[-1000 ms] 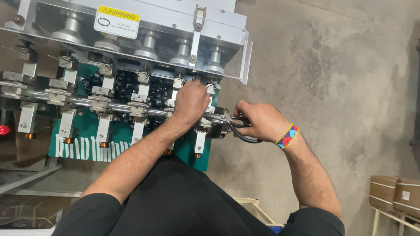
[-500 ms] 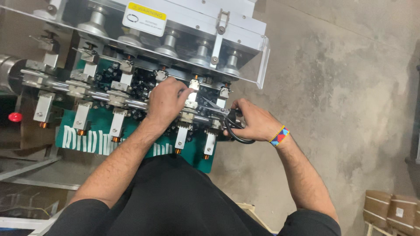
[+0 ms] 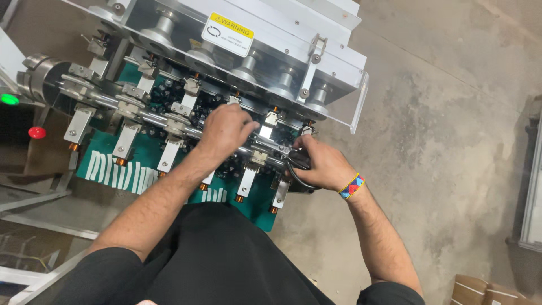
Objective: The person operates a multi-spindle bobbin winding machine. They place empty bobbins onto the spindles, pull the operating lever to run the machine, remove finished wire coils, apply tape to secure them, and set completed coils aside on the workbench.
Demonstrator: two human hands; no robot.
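Left hand (image 3: 226,131) lay palm-down, fingers curled over the long steel shaft with grey clamp blocks (image 3: 169,121) on the green-based metal machine (image 3: 257,206), apparently steadying it. Right hand (image 3: 323,165) was closed around a black looped cable (image 3: 296,179) at the shaft's right end, next to the fittings there.

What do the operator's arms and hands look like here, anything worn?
Both hands are bare, no gloves. The left hand and its forearm carry nothing. The right hand has a beaded wristband at the wrist, patterned in blue, red and yellow. Short black sleeves end above the elbows, so both forearms are uncovered. No rings or watch visible.
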